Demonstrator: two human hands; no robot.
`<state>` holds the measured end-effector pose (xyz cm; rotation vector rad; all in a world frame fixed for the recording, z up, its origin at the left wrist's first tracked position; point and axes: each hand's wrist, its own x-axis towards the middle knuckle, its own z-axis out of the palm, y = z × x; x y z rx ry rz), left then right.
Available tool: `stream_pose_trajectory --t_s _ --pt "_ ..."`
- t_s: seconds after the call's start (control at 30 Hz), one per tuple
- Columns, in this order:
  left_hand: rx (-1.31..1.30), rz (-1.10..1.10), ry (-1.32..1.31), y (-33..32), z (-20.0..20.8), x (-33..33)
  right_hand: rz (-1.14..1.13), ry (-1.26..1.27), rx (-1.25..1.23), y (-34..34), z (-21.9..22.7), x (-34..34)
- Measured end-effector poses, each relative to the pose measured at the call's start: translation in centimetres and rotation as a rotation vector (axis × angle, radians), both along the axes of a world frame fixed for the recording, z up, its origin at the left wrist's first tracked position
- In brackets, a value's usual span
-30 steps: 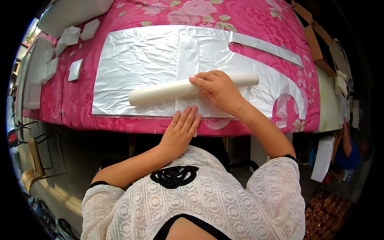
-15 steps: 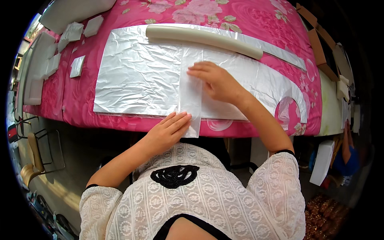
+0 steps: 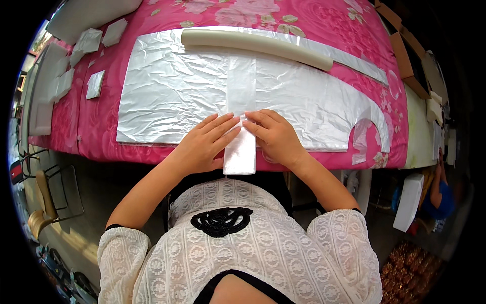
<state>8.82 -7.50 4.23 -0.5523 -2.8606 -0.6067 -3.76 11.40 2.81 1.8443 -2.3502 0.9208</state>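
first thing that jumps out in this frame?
The large crinkled silver foil sheet spread over the pink floral cloth on the table dominates. At its near edge, the left hand and right hand press flat on a narrow white strip running across the foil. A long cream roll lies along the far edge.

Tablecloth (image 3: 314, 20): bright pink, pale pink flower print with green leaves. Foil sheet (image 3: 172, 96): silver, crinkled and shiny. Strip (image 3: 241, 101) down its middle: translucent white. Roll (image 3: 255, 44) at the far edge: cream, plain. Small cut pieces (image 3: 95, 84) at the far left: silver-white. Blouse (image 3: 238, 253): white lace, round repeating motif, with a black lace patch at the chest.
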Motion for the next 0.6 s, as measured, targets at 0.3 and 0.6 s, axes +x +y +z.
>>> stream_pose_trajectory --t_s 0.3,0.6 --pt "0.709 0.488 -0.339 0.1 -0.3 -3.3 -0.338 -0.611 0.05 -2.3 1.1 -2.6" --pt "0.042 0.324 -0.019 2.2 -2.1 -3.3 -0.43 -1.109 0.444 -4.5 2.3 -6.3"
